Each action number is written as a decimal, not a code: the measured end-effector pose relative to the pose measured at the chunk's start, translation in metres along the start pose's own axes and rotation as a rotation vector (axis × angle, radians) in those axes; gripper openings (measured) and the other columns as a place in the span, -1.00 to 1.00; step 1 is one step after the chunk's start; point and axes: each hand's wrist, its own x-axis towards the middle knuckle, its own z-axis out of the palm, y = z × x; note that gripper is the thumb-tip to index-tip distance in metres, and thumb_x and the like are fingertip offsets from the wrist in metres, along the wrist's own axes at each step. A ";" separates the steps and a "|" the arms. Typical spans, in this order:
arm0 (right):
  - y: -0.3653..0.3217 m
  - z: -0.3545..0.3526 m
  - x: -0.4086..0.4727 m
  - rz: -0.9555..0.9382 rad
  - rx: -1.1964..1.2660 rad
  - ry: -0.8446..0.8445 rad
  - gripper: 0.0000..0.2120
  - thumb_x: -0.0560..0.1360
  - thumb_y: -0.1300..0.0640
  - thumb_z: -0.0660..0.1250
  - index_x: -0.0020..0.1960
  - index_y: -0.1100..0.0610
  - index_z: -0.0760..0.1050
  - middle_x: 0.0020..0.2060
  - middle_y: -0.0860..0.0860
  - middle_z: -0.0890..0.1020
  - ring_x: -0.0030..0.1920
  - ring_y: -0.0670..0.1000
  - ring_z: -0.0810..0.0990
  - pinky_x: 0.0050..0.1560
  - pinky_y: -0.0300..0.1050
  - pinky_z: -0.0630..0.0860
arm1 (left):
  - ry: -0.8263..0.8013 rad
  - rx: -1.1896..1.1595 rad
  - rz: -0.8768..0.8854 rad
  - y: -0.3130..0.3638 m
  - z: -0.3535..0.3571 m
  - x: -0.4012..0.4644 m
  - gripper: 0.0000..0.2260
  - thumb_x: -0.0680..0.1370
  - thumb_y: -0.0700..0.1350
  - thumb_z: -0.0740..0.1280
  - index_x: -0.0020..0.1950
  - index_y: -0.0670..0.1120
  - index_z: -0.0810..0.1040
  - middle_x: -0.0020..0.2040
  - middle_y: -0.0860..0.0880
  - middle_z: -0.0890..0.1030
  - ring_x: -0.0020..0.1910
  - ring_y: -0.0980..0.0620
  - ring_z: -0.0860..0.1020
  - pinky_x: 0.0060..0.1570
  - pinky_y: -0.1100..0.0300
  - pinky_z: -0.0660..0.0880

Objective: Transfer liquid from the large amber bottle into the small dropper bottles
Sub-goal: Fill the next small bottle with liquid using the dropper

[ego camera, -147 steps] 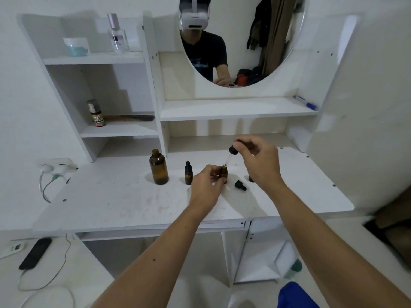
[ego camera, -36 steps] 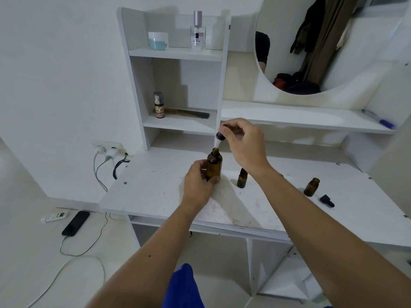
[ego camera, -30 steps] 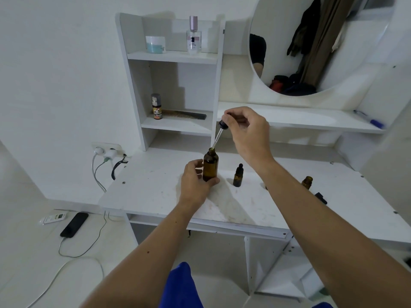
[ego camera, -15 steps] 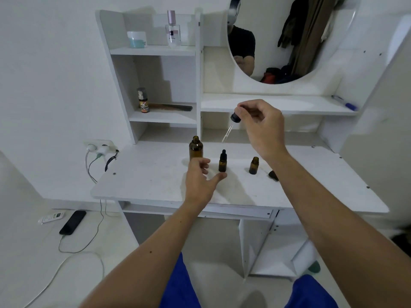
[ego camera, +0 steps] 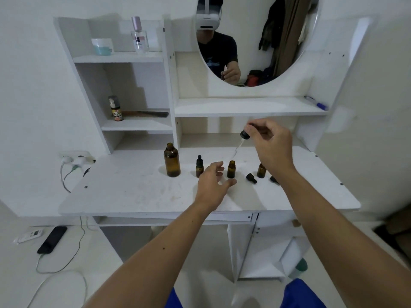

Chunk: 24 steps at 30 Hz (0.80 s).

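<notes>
White desk [ego camera: 138, 196], lg amber bottle [ego camera: 172, 160], 3 sm dropper bottles [ego camera: 231, 169], loose caps [ego camera: 251, 178]

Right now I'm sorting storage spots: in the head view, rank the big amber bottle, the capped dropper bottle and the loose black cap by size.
1. Large amber bottle
2. Capped dropper bottle
3. Loose black cap
All stand at similar depth, so the ranking holds.

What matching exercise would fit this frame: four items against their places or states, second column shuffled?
Items:
1. large amber bottle
2. capped dropper bottle
3. dropper
4. blue pen

Places or states:
A. pinched in the right hand
B. on the shelf under the mirror
C. uncapped, leftmost in the desk row
D. standing between the big bottle and the left hand

Pairs: 1-C, 2-D, 3-A, 4-B
</notes>
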 end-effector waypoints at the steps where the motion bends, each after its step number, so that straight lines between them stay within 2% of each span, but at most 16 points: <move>1: 0.002 0.000 -0.001 0.013 0.000 0.001 -0.88 0.59 0.12 0.49 0.11 0.12 0.70 -0.09 -0.13 0.74 -0.06 -0.24 0.70 0.03 -0.40 0.58 | 0.010 -0.006 -0.002 0.001 0.001 0.003 -0.42 0.50 -0.07 0.57 0.48 -0.07 0.45 0.28 0.02 0.58 0.20 0.08 0.56 0.29 0.13 0.55; 6: 0.011 0.001 -0.004 0.041 0.025 0.004 -0.91 0.59 0.16 0.48 0.08 0.13 0.69 -0.13 -0.17 0.71 -0.14 -0.35 0.66 -0.05 -0.48 0.52 | 0.041 -0.064 -0.019 0.002 0.007 0.013 -0.49 0.51 -0.09 0.57 0.42 -0.04 0.50 0.24 0.06 0.61 0.17 0.12 0.59 0.25 0.08 0.60; 13: 0.020 0.006 -0.005 0.052 0.057 -0.017 -0.96 0.58 0.15 0.49 0.03 0.08 0.68 -0.14 -0.05 0.77 -0.10 -0.20 0.72 -0.03 -0.34 0.60 | 0.039 -0.079 -0.004 -0.001 0.014 0.021 -0.69 0.51 -0.16 0.55 0.23 -0.05 0.62 0.03 0.10 0.71 0.00 0.16 0.66 0.16 0.11 0.63; 17: 0.026 0.015 -0.006 0.038 0.042 -0.050 -0.94 0.57 0.16 0.50 0.04 0.10 0.70 -0.15 -0.05 0.77 -0.09 -0.15 0.74 0.04 -0.36 0.57 | 0.041 -0.070 -0.008 -0.003 0.013 0.023 -0.75 0.53 -0.15 0.53 0.20 -0.04 0.64 0.00 0.10 0.71 -0.03 0.16 0.66 0.11 0.14 0.64; 24: 0.031 0.021 -0.008 0.065 0.045 -0.079 -0.97 0.54 0.21 0.52 -0.07 0.12 0.73 -0.21 -0.06 0.77 -0.13 -0.13 0.75 0.02 -0.34 0.58 | 0.039 -0.043 -0.006 -0.006 0.013 0.026 -0.75 0.56 -0.14 0.50 0.23 -0.01 0.63 -0.01 0.12 0.70 -0.01 0.18 0.65 0.11 0.21 0.62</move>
